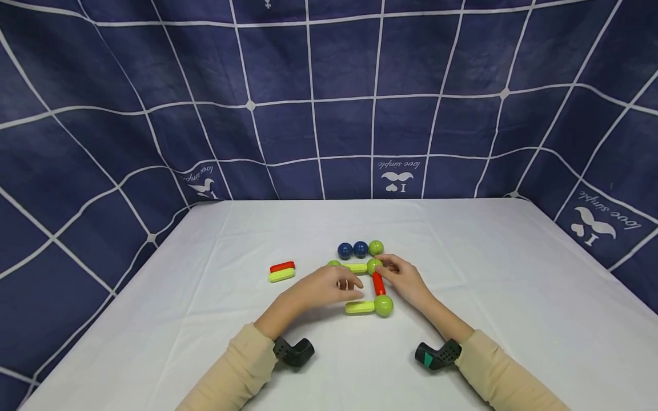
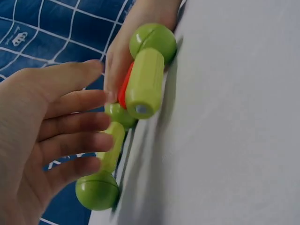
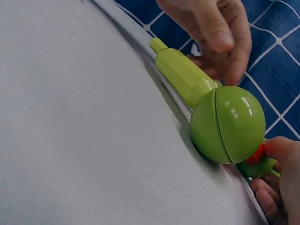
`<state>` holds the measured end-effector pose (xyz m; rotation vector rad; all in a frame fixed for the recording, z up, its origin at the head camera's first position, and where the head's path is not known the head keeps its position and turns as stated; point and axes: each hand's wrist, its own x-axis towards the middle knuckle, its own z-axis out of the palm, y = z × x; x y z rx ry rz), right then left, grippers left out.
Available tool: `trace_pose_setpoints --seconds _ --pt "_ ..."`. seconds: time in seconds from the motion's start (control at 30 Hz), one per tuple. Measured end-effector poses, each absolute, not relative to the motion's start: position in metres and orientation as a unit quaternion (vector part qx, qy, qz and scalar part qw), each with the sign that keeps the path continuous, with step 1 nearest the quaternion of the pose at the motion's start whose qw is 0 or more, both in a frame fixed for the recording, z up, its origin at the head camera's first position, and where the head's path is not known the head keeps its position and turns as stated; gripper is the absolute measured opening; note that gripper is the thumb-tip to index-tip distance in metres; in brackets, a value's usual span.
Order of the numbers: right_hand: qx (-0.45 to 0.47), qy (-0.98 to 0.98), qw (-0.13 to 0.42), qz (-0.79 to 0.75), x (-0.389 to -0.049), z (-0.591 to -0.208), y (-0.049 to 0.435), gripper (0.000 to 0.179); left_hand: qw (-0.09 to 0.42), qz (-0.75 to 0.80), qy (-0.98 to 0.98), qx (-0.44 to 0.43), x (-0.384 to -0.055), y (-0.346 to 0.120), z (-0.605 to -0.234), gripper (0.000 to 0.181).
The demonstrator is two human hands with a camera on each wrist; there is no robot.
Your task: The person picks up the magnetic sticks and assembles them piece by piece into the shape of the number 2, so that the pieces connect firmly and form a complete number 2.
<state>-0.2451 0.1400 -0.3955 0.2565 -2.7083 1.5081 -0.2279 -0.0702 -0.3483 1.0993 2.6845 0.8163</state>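
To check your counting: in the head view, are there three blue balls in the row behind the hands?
No: the row holds two blue balls and one green ball at its right end.

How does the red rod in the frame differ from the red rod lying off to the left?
The red rod in the frame is joined between two green balls, while the loose red rod touches no ball. The frame rod runs front to back; the loose rod lies nearly crosswise, beside a yellow-green rod. The right hand is at the frame rod; no hand is near the loose one. Both look the same colour and shape.
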Motion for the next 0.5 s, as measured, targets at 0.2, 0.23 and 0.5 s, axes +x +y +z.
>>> trace_pose_setpoints --seconds 0.2,0.23,0.5 --pt "0.078 -0.871 0.015 0.485 -0.246 -0.397 0.140 0.038 -0.096 0.302 0.902 0.293 -0.244 -0.075 -0.363 0.017" --pt "0.077 -0.870 0.016 0.486 -0.245 -0.398 0.140 0.037 -0.125 0.313 0.897 0.286 -0.246 -0.077 -0.367 0.015" --pt "0.078 -0.870 0.023 0.487 -0.245 -0.396 0.138 0.036 -0.238 0.409 0.849 0.238 -0.264 -0.081 -0.384 0.014"
